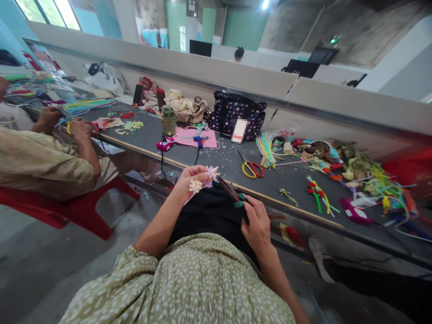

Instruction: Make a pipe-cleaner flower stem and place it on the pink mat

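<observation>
Between the fingers of my left hand (186,183) is a small bunch of handmade flowers, with a cream cluster (195,186) low down and a pale lilac flower (212,173) at the fingertips. My right hand (257,219) is closed round the green handles of a pair of pliers (230,189). The pliers' dark jaws point up and left, with their tip close beside the lilac flower. Whether the jaws touch it, I cannot tell. Both hands are over my lap, in front of the table edge.
On the dark table (222,157) lie scissors (253,169), a blue glue gun (199,141) on pink paper, a glass jar (168,120), a dotted bag (238,114) and pipe cleaners (266,150). A co-worker (43,153) sits at left on a red stool (67,209).
</observation>
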A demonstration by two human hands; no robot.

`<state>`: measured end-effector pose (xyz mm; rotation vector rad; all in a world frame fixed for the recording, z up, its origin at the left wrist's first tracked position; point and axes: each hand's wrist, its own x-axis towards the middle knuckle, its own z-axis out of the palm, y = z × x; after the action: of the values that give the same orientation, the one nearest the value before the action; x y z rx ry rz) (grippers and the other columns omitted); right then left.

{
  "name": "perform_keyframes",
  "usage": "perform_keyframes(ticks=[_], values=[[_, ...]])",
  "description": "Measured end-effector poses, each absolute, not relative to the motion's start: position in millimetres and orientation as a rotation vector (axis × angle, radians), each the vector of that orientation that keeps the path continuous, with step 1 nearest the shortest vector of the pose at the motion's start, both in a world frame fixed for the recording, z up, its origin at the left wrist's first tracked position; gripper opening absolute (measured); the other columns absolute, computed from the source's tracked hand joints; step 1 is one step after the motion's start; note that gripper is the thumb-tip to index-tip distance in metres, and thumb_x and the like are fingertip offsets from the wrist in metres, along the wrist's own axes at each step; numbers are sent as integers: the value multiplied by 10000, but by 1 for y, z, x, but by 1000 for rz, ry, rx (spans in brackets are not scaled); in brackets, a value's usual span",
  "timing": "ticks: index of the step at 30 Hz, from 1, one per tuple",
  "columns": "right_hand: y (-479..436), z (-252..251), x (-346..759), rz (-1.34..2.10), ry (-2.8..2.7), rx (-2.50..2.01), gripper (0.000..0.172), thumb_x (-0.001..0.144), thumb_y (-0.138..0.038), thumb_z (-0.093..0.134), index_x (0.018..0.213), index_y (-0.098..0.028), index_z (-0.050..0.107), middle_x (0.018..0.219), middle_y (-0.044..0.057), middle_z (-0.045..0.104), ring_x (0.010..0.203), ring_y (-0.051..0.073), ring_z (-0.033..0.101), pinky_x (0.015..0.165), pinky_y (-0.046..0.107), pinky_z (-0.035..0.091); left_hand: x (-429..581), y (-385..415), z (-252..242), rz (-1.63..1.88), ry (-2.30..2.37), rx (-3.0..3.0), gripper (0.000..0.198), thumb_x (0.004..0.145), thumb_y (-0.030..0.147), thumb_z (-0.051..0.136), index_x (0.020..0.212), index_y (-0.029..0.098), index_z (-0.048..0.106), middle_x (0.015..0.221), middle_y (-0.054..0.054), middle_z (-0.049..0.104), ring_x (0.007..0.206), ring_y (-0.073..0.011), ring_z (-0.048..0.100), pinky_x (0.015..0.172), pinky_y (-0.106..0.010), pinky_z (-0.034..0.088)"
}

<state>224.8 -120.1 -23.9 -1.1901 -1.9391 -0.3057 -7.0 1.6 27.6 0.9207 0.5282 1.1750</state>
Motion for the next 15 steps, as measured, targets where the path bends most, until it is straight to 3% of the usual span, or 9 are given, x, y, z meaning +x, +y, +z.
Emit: perform_keyframes(ticks=[15], values=[[-121,-22,227,-346,-1972,-1189,602,779,16,475,1320,-246,502,1320,160,579,1201,315,569,942,541,539,-4,-2,32,1144,554,900,298,503,246,934,667,128,714,598,-31,696,483,-103,616,482,-189,488]])
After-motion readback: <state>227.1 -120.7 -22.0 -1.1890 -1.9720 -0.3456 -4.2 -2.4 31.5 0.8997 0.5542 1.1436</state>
